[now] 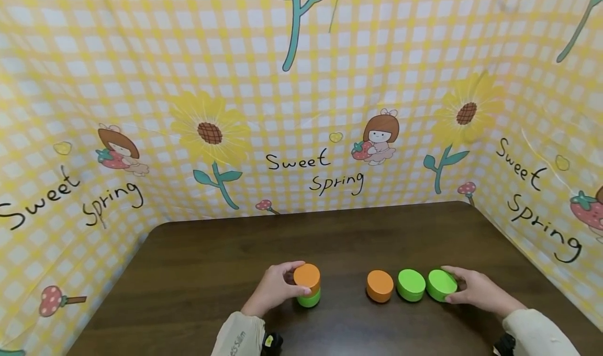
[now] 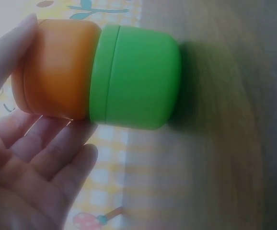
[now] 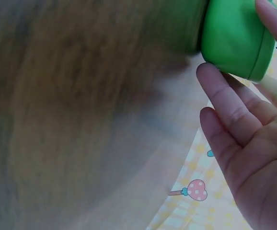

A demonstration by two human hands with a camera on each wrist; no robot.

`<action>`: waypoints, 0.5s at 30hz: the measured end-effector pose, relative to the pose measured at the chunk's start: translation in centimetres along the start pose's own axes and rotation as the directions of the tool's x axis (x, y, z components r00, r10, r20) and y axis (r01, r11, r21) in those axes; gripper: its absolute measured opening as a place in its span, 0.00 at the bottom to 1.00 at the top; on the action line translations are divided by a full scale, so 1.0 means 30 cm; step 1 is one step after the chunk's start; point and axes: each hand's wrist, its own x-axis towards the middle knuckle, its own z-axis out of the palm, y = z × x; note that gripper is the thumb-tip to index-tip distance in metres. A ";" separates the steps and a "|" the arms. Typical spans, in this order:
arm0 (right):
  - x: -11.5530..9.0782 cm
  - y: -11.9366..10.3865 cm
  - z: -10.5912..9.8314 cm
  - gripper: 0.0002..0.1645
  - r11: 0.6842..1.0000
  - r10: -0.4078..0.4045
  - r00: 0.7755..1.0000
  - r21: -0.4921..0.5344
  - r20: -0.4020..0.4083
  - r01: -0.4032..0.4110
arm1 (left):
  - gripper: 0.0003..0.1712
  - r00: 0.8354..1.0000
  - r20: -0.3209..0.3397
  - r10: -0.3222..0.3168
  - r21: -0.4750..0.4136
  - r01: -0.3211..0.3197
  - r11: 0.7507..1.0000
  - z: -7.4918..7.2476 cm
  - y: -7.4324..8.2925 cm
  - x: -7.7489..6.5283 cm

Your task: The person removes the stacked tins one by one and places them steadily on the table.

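- Pale sleeves (image 1: 239, 335), two.
- Left hand (image 1: 275, 289): grip clamped on upper orange container (image 1: 307, 278), atop lower green container (image 1: 309, 299).
- Right hand (image 1: 480, 290): grip pinching end green container (image 1: 440, 286), row's right.
- Surface (image 1: 301, 241): middle green container (image 1: 411, 285), then second orange container (image 1: 379, 286), leftward.

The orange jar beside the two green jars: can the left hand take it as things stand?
Probably not yet: the left hand holds the upper orange jar on a green jar. Once freed, it likely could: nothing stands between that pair and the row's orange jar.
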 end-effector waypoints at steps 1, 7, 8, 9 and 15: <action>-0.001 -0.003 -0.003 0.50 1.000 -0.008 1.000 0.004 -0.005 0.008 | 0.37 1.000 -0.005 0.009 0.014 -0.009 1.000 -0.002 0.002 0.001; -0.014 -0.021 -0.026 0.44 0.998 -0.037 0.994 -0.053 -0.099 0.032 | 0.36 0.999 -0.022 0.024 0.095 -0.022 0.995 -0.011 0.017 0.005; -0.017 -0.024 -0.029 0.43 0.998 -0.036 0.993 -0.062 -0.113 0.030 | 0.36 1.000 -0.021 0.022 0.103 -0.020 0.995 -0.011 0.018 0.004; -0.019 -0.026 -0.032 0.42 0.998 -0.035 0.992 -0.058 -0.122 0.028 | 0.36 1.000 -0.020 0.023 0.106 -0.021 0.994 -0.011 0.020 0.003; -0.027 -0.049 -0.034 0.37 0.996 -0.087 0.982 -0.035 -0.168 0.083 | 0.35 0.999 -0.012 0.039 0.110 -0.037 0.993 -0.008 0.023 0.000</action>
